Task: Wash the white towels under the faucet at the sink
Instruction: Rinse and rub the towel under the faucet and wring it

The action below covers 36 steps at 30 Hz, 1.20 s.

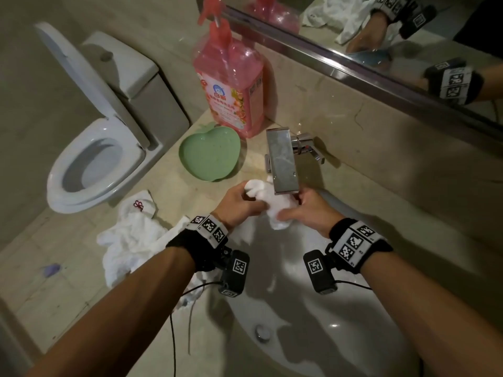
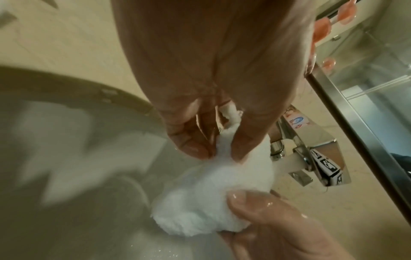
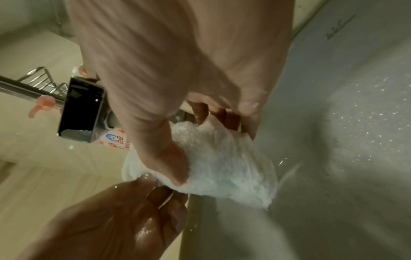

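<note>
Bunched, seemingly wet white towel [image 1: 268, 202] below faucet [image 1: 281, 161]; other towels [image 1: 130, 238] lie crumpled beside sink [image 1: 299, 322].

A pink pump bottle [image 1: 230, 85] is standing on the marble counter [image 1: 174, 186], beyond the hands, with a green apple-shaped dish [image 1: 208, 156] lying just in front of it; a white toilet [image 1: 100, 148] is sitting open, far out to their left

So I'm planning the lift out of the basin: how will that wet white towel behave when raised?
The towel, bunched between the left hand and right hand, looks floppy; loose ends would likely sag. It appears soaked, so probably heavy for its size and drippy. Terry texture suggests it won't slip.
</note>
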Each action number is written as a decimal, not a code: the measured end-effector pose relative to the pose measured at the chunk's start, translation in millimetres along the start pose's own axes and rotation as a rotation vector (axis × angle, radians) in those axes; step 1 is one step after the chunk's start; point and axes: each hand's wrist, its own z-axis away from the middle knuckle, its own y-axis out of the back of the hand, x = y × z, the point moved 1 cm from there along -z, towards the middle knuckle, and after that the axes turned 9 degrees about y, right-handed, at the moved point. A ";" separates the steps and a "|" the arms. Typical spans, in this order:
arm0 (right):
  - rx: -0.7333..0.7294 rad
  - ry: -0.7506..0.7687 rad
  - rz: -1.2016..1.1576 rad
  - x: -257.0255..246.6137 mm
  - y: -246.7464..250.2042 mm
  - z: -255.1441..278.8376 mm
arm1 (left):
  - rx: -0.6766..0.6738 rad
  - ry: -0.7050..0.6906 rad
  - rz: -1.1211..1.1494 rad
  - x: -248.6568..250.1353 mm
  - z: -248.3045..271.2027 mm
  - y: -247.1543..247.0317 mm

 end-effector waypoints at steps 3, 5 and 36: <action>-0.036 -0.006 0.050 -0.9 -1.8 0.4 | -0.006 0.010 -0.015 -2.4 4.1 -0.1; -0.018 0.005 0.055 -0.2 -0.9 2.5 | 0.000 0.021 -0.030 -4.2 3.4 -0.7; 0.261 0.000 0.085 5.0 -19.9 6.2 | -0.148 0.018 -0.352 -1.7 -1.8 -35.6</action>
